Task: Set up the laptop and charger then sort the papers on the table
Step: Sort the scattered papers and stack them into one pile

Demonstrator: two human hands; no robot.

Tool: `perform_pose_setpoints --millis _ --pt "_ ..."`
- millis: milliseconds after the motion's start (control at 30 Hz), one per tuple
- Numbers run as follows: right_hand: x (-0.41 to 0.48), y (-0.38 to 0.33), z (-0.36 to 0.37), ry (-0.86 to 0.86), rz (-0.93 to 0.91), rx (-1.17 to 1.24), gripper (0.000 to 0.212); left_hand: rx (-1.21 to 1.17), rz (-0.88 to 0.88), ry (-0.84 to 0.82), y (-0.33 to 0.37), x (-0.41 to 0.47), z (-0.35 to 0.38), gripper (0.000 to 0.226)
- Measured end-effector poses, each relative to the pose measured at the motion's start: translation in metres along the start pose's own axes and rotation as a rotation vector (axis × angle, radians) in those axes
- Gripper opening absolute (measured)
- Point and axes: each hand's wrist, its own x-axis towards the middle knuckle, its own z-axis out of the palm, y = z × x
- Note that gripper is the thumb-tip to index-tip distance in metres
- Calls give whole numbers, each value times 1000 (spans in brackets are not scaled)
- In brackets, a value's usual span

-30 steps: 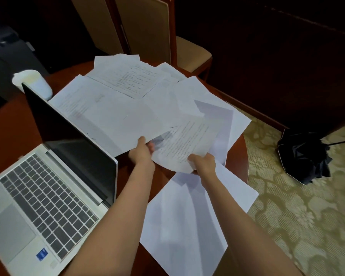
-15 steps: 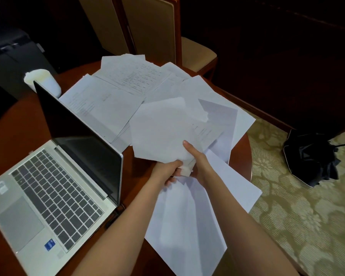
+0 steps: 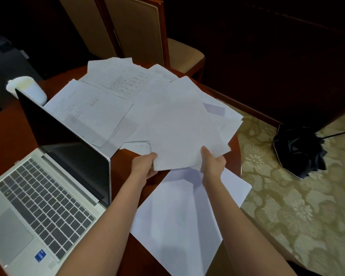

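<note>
Papers (image 3: pixel 177 136) over the table (image 3: pixel 6 132) are gripped by the left hand (image 3: pixel 144 166) and the right hand (image 3: pixel 213 163).

A silver laptop (image 3: pixel 44 206) is stood open at the left of the worktop; white papers (image 3: pixel 92 110) are spread overlapping beside it, and one sheaf (image 3: pixel 177 136) is held raised.

Round wooden table (image 3: pixel 12 132): glossy red-brown. Silver laptop (image 3: pixel 38 206): dark grey keys, black screen, small blue sticker (image 3: pixel 40 255). White paper sheets (image 3: pixel 167 120): some carry faint grey print. Paper cup (image 3: pixel 28 88): white. Carpet (image 3: pixel 297 206): beige-gold, floral pattern. Folded umbrella (image 3: pixel 299 152): black, pale edging. Upholstered chair (image 3: pixel 139 30): tan fabric, red-brown frame.
</note>
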Motion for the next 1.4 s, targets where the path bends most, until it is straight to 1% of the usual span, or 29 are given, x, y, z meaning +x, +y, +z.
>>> perform_pose_setpoints --millis 33,133,267,333,367,433,500,533,567,600,633,667,733,800,833,900,967,1033,1100,1200,1367,1400 --pt "-3 5 -1 -9 2 1 48 76 -4 -67 -2 -6 5 5" --pt "-10 17 -3 -21 50 -1 47 277 -33 -202 -11 -17 16 18" --pt "-12 21 -10 -16 111 13 38 488 -128 -338 -14 -22 16 14" --pt "-12 20 -15 -22 97 -24 35 531 -156 -415 -14 -22 14 17" --pt "-11 18 -19 -11 81 -49 33 508 -147 -434 -14 -21 14 20" --pt "-8 12 -30 4 75 -94 25 332 -77 -422 -17 -16 14 20" --pt "0 5 -49 -10 115 -162 7 22 -27 -389 -16 -12 14 12" --pt "3 1 -60 -38 156 -217 8 -123 -22 -362 -15 -7 12 11" --pt "7 -1 -72 -83 208 -278 18 -223 -12 -340 -13 -2 9 14" --pt "11 -1 -85 -139 251 -329 36 -261 2 -310 -12 3 5 23" --pt "14 0 -97 -179 293 -371 53 -248 16 -272 -11 7 2 35" --pt "17 2 -109 -197 321 -405 60 -178 29 -229 -9 9 -1 45" --pt "11 0 -124 -139 330 -506 58 63 76 -166 -5 8 -3 55" --pt "3 -3 -132 -64 275 -599 53 285 182 -125 -3 5 -1 50" --pt "1 -2 -133 -23 231 -602 48 345 249 -95 -2 2 2 47" --pt "-7 -2 -133 37 110 -518 30 424 374 -57 -4 -9 5 42" --pt "-19 -4 -133 82 14 -346 14 420 489 -65 -9 -20 4 36" --pt "-25 -9 -137 80 -53 -151 19 344 565 -106 -10 -31 -1 33" --pt "-31 -17 -140 8 -110 -15 24 289 604 -152 -9 -41 -6 36" --pt "-40 -23 -140 -85 -167 28 34 214 620 -152 -6 -51 -9 42" --pt "-49 -24 -134 -45 -193 93 15 166 548 -134 -6 -62 -5 58" --pt "-49 -24 -132 -25 -186 70 12 164 547 -152 -7 -62 -4 54"
